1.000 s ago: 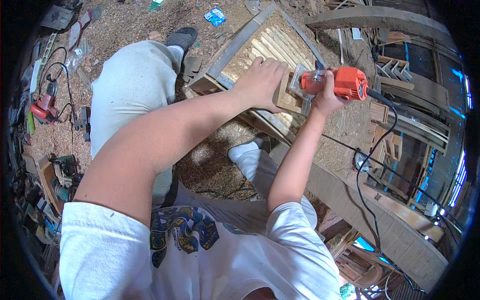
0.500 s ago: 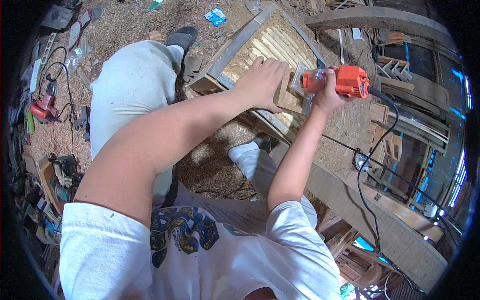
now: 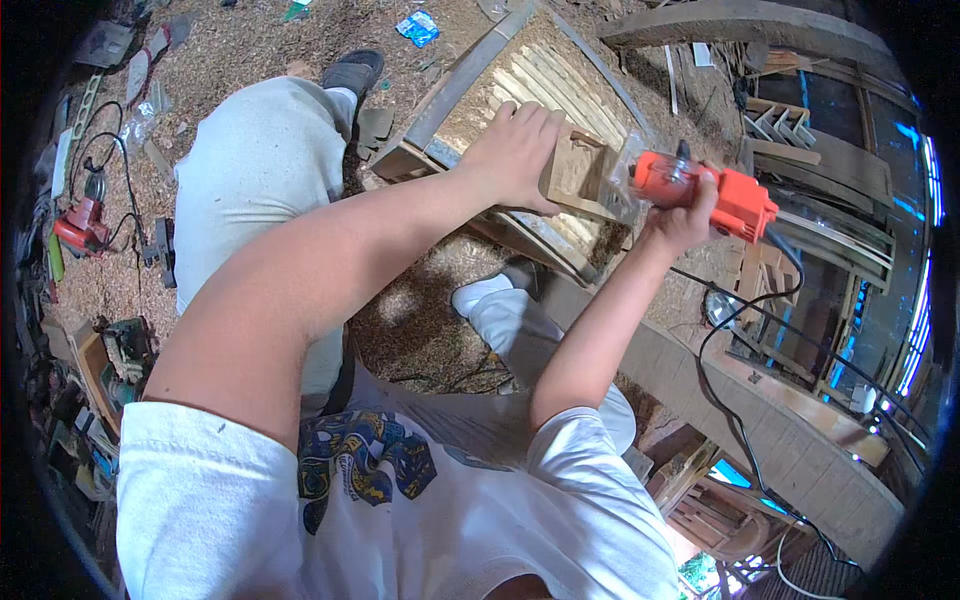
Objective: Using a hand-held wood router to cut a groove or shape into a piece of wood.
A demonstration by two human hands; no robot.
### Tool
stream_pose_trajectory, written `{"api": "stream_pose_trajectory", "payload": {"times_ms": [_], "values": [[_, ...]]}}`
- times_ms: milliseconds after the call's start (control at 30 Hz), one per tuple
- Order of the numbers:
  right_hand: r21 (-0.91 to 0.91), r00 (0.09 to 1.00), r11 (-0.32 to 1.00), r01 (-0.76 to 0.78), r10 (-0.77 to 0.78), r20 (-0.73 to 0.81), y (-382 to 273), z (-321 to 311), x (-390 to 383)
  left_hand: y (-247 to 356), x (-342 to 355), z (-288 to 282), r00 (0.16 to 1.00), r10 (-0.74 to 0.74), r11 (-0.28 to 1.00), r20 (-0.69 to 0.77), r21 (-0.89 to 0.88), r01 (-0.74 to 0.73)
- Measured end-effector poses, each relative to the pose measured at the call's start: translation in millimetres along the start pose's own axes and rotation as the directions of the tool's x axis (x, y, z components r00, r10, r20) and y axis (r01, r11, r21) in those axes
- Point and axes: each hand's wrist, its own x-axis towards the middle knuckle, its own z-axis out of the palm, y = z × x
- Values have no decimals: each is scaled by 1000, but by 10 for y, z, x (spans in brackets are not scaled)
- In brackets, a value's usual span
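Observation:
A small open wooden box frame [image 3: 583, 167] rests on a low wooden bench [image 3: 440, 105] with a slatted, dusty top. My left hand [image 3: 515, 155] is closed around the frame's left side, fingers over the far edge and thumb near the front. In my right hand [image 3: 685, 218] is an orange trim router [image 3: 735, 200], gripped around its body. Its clear plastic base [image 3: 625, 178] faces the frame's right end; whether they touch I cannot tell. The router's bit is hidden behind the plastic.
The router's black cord [image 3: 705, 365] hangs down on the right, across a long wooden beam [image 3: 760, 440]. A red power tool [image 3: 82, 225] lies on the shavings at left. Wooden pieces [image 3: 780, 130] are stacked at right. A blue packet [image 3: 418, 28] lies beyond the bench.
The router has moved right and slightly toward me, its body tilting down to the right. More of the frame's inside shows. My left hand keeps its hold.

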Motion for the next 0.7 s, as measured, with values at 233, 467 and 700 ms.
{"api": "stream_pose_trajectory", "payload": {"times_ms": [233,467,700], "values": [[10,993,994,-112,113,-37,114,-158,-65,-9,2,-8,1000,7,999,22,37,-8],[-32,995,995,-96,97,30,169,209,-269,-7,-8,16,999,15,998,-37,57,-13],[-139,997,990,-31,42,71,284,312,-308,-21,-15,29,997,31,997,-65,66,-27]]}}
